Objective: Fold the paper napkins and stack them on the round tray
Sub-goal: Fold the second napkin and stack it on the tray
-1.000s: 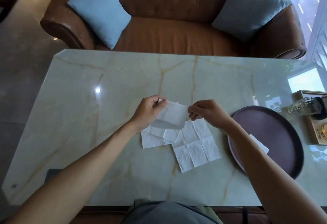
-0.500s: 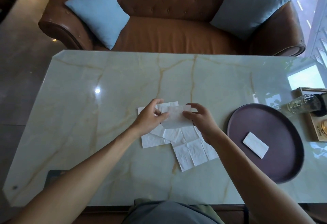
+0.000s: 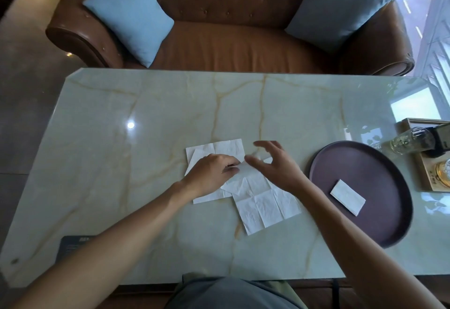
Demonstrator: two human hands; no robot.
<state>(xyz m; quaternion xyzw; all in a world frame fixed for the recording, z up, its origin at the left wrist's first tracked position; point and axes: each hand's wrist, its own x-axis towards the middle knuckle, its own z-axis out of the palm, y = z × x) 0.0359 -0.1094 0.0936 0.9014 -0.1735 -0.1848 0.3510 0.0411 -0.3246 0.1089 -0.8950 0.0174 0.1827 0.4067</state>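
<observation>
Head camera looks down on a marble table (image 3: 146, 162). A person's left hand (image 3: 211, 174) presses flat on loose white napkins (image 3: 265, 206), fingertips pinching a fold. Their right hand (image 3: 275, 165) hovers just beside it, fingers spread, grasping nothing. One folded napkin (image 3: 347, 197) lies on the round tray (image 3: 379, 169) at right.

Left hand (image 3: 213, 171) palm down, fingers curled and pinched together. Right hand (image 3: 275, 165) raised beside it, fingers spread, thumb apart.
</observation>
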